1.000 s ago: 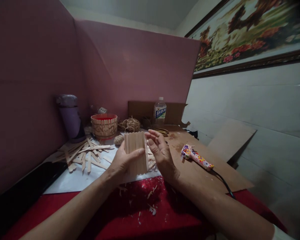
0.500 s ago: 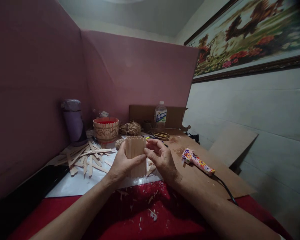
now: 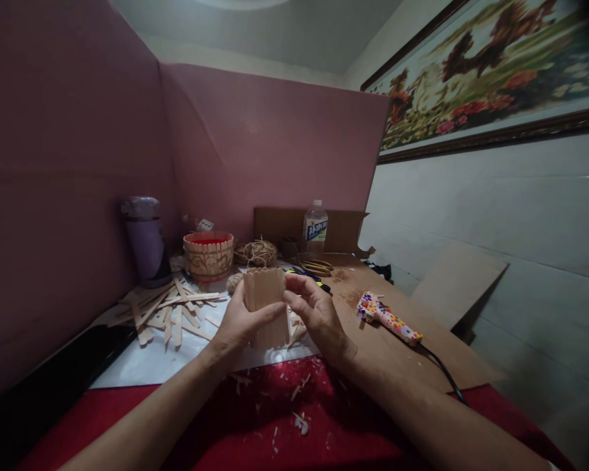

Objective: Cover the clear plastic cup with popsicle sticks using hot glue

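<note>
Both hands hold up a panel of wooden craft sticks point(image 3: 266, 302) glued side by side, upright above the table. My left hand point(image 3: 239, 322) grips it from the left, thumb across its front and fingers behind. My right hand point(image 3: 314, 313) pinches its right edge, fingers curled. Below and behind the panel more stick pieces lie on a white sheet point(image 3: 152, 356).
Loose craft sticks point(image 3: 169, 307) lie at left. Behind them stand a purple flask point(image 3: 144, 239), a red-lined stick basket point(image 3: 209, 254), twine point(image 3: 258, 252) and a water bottle point(image 3: 315, 227). A patterned glue gun point(image 3: 387, 316) rests on brown cardboard point(image 3: 417, 353). Wood shavings dot the red cloth point(image 3: 294, 418).
The hands closed tighter on the stick panel and turned it slightly; my right hand's fingers went from spread beside it to curled on its edge. The view tilted up a little.
</note>
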### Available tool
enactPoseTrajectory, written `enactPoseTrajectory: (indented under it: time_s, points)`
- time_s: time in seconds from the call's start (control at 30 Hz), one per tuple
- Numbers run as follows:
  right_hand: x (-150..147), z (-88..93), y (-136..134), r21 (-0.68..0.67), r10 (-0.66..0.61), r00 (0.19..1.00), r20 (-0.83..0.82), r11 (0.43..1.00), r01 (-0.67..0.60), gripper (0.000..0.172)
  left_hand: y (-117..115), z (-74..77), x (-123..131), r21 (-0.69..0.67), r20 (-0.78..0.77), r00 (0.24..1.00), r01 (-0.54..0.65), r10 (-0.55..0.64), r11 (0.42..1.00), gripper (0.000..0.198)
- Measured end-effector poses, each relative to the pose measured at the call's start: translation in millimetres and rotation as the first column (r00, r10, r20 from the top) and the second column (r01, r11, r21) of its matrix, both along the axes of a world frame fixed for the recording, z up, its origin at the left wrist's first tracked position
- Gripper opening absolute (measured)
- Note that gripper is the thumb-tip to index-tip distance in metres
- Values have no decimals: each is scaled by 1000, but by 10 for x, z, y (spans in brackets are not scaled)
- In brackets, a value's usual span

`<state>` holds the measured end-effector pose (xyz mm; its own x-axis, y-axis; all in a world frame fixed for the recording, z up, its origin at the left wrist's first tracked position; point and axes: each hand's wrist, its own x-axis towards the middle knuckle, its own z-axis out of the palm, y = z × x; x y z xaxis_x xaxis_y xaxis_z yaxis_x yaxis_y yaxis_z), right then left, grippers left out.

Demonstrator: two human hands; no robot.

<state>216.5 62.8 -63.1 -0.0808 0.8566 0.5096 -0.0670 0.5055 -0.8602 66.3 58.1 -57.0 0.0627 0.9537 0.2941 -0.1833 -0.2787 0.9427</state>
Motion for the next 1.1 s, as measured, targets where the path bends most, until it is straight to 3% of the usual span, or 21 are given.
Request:
enactPoseTrajectory:
  time_s: [0.17, 0.27, 0.37, 0.43, 0.47, 0.53, 0.6, 0.73, 0.87, 1.1]
  points:
    - [-53, -93, 57, -72, 245, 969, 35, 968, -242, 73, 16, 4, -1, -24, 142, 990, 31, -27, 999, 61]
    - [-92, -116, 54, -90, 322, 946, 13, 943, -320, 79, 35, -3, -7, -31, 138, 990, 23, -18, 999, 62]
    - [-90, -95, 25, -96, 254, 966, 50, 964, -248, 77, 51, 30, -60, 36, 55, 990, -134, 132, 990, 67]
    - [-70, -75, 4, -79, 174, 977, 123, 983, -165, 76, 53, 83, -123, 208, 8, 947, -315, 321, 926, 62]
    - [-59, -67, -5, -70, 133, 977, 169, 990, -123, 75, 51, 114, -158, 319, -35, 924, -350, 380, 881, 51]
    - [-40, -57, -17, -57, 88, 964, 251, 995, -76, 72, 46, 171, -222, 464, -158, 899, -297, 408, 834, 22]
    - [-26, -51, -21, -60, 90, 949, 302, 995, -76, 69, 43, 210, -271, 462, -242, 890, -245, 386, 853, 20]
    - [10, -31, -3, -76, 96, 934, 343, 994, -74, 71, 26, 257, -332, 135, -291, 948, -90, 126, 987, 30]
    - [63, -19, 36, -63, 155, 933, 324, 988, -142, 68, -15, 330, -378, 2, -264, 962, 76, -73, 997, 29]
    - [95, -37, 64, -73, 198, 934, 298, 980, -185, 66, -34, 365, -390, 3, -224, 972, 71, -68, 997, 25]
